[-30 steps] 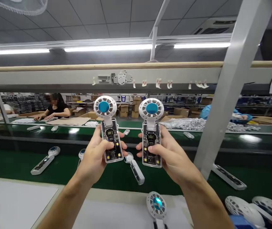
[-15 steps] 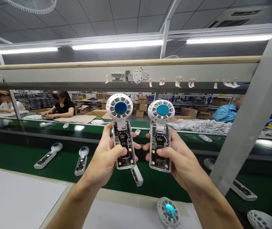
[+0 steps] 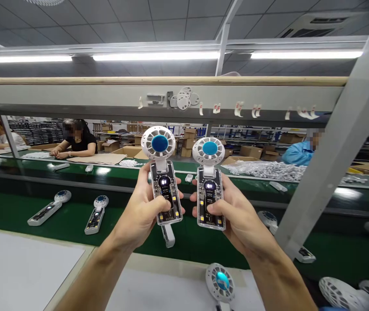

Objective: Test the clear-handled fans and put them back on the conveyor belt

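My left hand (image 3: pixel 139 214) is wrapped round a handheld fan (image 3: pixel 165 188), its thumb pressed on the lower front of the clear-covered body. A second handheld fan (image 3: pixel 209 190) of the same kind is gripped in my right hand (image 3: pixel 241 216), with that thumb on its front too. Both stand upright side by side, apart from each other, round white heads with blue centres on top. Small white digits glow on each circuit-board face. Below them, another fan (image 3: pixel 221 283) lies on the white work surface (image 3: pixel 158 289).
Several fans, among them one at the left (image 3: pixel 46 211), lie on the green conveyor belt (image 3: pixel 122 235). A slanted metal post (image 3: pixel 320 147) stands at the right. Across the belt, people sit near cardboard boxes and a heap of small wrapped parts (image 3: pixel 265 169).
The displays on both held fans now show bright white digits instead of dim yellowish ones. Fans on the belt have shifted left in view, and more appear at the right.
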Available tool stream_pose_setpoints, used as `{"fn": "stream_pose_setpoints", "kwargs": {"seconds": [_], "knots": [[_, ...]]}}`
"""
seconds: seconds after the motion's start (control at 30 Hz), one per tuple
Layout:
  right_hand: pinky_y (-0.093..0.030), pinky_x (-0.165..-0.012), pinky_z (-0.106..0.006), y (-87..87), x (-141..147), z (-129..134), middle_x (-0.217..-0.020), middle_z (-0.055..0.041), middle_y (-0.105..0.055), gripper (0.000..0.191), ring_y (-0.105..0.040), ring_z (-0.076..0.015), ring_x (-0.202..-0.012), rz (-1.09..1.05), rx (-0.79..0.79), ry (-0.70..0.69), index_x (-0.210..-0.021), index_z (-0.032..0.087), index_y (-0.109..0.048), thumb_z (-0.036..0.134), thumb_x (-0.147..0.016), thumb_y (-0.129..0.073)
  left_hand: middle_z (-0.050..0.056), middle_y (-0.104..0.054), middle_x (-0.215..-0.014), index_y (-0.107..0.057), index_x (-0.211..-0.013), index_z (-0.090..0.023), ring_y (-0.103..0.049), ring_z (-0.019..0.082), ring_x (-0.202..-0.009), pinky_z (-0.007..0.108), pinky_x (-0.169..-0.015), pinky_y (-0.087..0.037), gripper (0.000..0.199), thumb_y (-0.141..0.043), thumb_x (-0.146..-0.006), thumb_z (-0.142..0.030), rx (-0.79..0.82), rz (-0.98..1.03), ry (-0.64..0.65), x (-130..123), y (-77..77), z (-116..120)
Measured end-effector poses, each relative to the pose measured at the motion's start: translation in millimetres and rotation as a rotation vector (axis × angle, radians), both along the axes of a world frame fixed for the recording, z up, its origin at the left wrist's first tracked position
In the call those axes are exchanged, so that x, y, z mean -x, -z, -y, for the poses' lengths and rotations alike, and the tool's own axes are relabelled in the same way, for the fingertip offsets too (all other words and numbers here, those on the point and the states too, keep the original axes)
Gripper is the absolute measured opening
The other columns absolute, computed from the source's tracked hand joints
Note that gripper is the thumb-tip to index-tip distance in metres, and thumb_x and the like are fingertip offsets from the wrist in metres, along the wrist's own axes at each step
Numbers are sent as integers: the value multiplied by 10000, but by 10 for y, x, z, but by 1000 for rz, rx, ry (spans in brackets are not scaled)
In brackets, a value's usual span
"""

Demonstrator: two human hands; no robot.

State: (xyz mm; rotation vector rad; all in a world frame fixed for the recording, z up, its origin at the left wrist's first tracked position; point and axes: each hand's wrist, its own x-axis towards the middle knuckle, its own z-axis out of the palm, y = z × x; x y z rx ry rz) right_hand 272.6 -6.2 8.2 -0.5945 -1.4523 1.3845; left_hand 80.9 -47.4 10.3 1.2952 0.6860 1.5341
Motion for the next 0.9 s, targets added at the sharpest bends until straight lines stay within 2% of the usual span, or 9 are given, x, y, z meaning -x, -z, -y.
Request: {"fn": "stream_pose_setpoints", "kwargs": {"seconds": [0.1,0.2,0.47,0.63,0.77,0.9], "knots": [[-579,-682,-287,-13,5,10,-989,-28,-709,637,-685,-181,-812,4,3,3,-1326,265,-470,142,-729,-655,23,-657,-1091,-273,-1395,-333,-717,199,-744,350,-667,-603,798,-640,-735,-74,-5,-15,-7,-15,17,-6],[-591,-685,-305,-6,10,-7,-1023,-41,-710,573,-690,-184,-796,-31,10,-6,-1297,253,-499,176,-756,-670,39,-664,-1108,-272,-1415,-332,-716,196,-764,346,-686,-601,777,-645,-770,-111,21,-21,21,-37,29,-5],[-587,-647,-291,20,7,-34,-898,-29,-729,514,-688,-164,-676,-39,6,-20,-1262,229,-486,175,-775,-645,58,-677,-1108,-322,-1394,-278,-695,172,-723,323,-645,-603,755,-656,-736,-122,61,61,-23,-92,40,-27],[-599,-656,-309,11,4,-7,-961,-43,-733,486,-695,-177,-715,-35,-7,-6,-1228,232,-513,171,-763,-642,59,-678,-1083,-343,-1357,-267,-717,214,-811,342,-661,-621,731,-656,-719,-99,68,90,0,-118,42,-20],[-600,-659,-305,-4,-17,1,-962,-35,-724,454,-692,-170,-705,-23,-9,13,-1195,236,-547,183,-757,-655,46,-677,-1068,-326,-1357,-283,-715,189,-706,341,-650,-613,724,-642,-735,-91,80,93,38,-122,52,-25],[-594,-649,-300,-8,-36,-6,-975,-28,-715,469,-694,-171,-710,-21,8,20,-1209,249,-549,190,-759,-666,38,-679,-1030,-333,-1354,-287,-714,189,-683,322,-621,-600,717,-648,-742,-87,83,104,61,-91,38,-16]]}}
